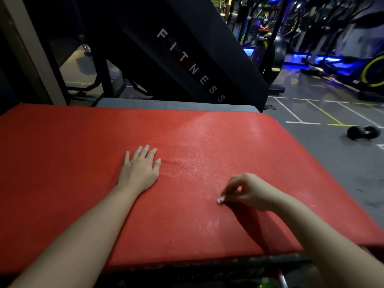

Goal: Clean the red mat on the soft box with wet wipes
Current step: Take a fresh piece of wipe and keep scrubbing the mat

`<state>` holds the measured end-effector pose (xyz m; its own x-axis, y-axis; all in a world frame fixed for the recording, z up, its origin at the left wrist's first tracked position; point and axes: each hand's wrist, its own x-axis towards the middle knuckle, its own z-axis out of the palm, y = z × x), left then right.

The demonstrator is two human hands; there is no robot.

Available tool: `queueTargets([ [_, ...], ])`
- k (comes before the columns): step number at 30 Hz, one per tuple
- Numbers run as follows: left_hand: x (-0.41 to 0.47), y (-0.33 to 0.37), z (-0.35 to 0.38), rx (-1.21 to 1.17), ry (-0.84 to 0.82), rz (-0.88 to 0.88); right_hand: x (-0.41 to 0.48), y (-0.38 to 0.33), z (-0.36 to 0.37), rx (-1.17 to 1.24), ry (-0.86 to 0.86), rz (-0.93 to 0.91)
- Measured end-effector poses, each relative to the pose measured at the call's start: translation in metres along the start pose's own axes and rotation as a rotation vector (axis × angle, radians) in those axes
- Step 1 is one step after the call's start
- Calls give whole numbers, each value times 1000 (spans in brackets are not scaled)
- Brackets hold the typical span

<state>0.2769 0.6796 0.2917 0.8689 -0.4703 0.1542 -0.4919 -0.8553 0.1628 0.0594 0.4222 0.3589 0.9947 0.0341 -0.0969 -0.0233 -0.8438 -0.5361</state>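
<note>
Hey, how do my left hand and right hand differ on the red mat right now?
The left hand lies flat with fingers spread; the right hand curls its fingers, pinching a small white bit, too small to identify. The left hand is farther from you, mid-mat; the right hand is nearer, to the right. Both are over the red mat.

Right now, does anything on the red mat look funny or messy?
Yes. A whitish smear runs across the red mat, right of the middle, unlike the plain red elsewhere. Small wrinkles bunch up beside the left hand pressing flat. The right hand pinches a white speck; what it is, I cannot tell.
</note>
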Motion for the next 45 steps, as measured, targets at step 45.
queueTargets([
  [45,-114,-14,-40,-11,-77,71,-40,-48,29,14,-51,47],
])
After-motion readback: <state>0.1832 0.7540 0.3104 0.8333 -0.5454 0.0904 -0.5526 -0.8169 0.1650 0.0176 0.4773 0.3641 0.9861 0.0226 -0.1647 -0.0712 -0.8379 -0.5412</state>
